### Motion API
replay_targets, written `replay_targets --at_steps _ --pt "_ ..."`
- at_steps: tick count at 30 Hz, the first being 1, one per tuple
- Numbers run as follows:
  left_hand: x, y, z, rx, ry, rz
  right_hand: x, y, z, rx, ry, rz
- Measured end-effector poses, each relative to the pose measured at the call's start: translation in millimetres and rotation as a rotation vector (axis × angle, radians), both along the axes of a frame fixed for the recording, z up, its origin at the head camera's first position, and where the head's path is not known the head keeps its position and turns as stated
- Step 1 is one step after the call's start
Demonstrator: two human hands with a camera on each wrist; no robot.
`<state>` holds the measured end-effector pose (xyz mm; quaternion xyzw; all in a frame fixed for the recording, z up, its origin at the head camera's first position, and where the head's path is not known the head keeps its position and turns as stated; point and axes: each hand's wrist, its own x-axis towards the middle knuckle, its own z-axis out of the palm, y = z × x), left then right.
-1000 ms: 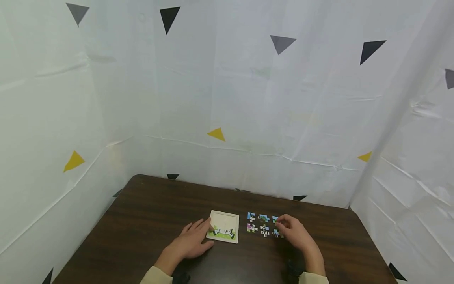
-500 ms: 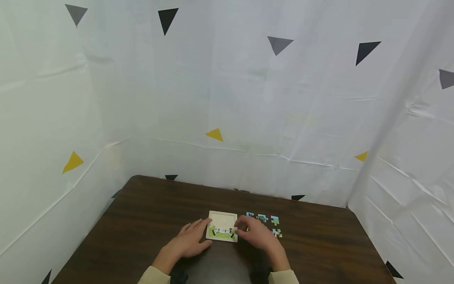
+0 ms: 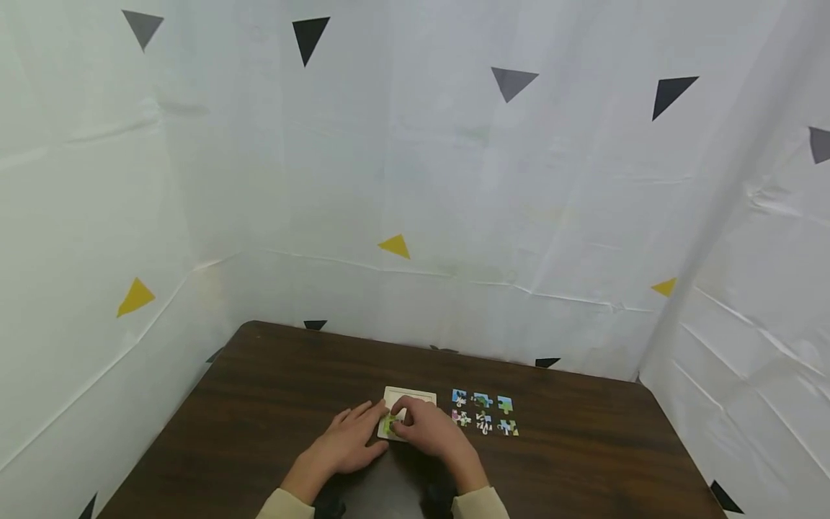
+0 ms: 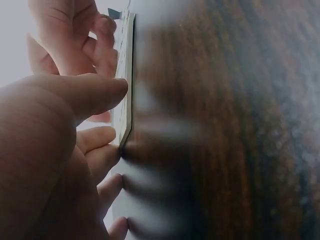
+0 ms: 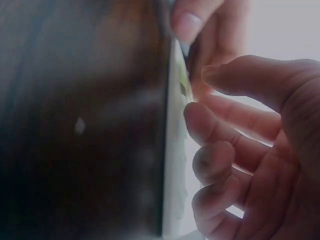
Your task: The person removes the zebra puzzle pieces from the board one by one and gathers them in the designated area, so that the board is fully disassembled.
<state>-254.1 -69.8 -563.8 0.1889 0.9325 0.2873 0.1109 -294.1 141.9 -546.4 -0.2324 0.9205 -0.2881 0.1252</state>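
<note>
Puzzle tray (image 3: 392,394) lies flat on the dark wooden counter (image 3: 292,382), a green printed part showing near its left edge. Left hand (image 3: 350,441) rests with its grip loose, fingers extended, fingertips at the tray's left side. Right hand (image 3: 431,430) bends over the tray with a narrow grip; whether it holds anything I cannot tell. Six puzzle pieces (image 3: 483,419) lie just right, in two rows. Behind hangs a white sheet (image 3: 441,173) with triangles.

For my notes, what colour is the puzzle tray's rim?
The puzzle tray's rim is pale cream, clearest in the head view.
</note>
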Motion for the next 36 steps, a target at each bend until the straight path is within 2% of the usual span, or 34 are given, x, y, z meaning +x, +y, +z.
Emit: replay_targets --at_steps 5,13,18,25,36 --pt "-2.0 -1.0 -3.2 -0.007 0.008 -0.008 0.5 -5 -5.8 0.012 -0.008 -0.020" --pt "-13.2 -9.6 -9.8 0.057 -0.008 -0.020 0.1 -3 -5.8 0.004 0.018 -0.036" --pt "-12.0 -13.4 -7.2 0.105 0.007 -0.025 -0.1 -3 -7.2 -0.010 -0.014 -0.054" --pt "-13.9 -16.1 -8.4 0.105 0.012 -0.026 -0.9 -8 -5.4 -0.015 -0.056 -0.091" --pt "-12.9 -15.9 -8.5 0.098 -0.016 -0.025 -0.7 -16 -1.3 0.065 -0.043 -0.111"
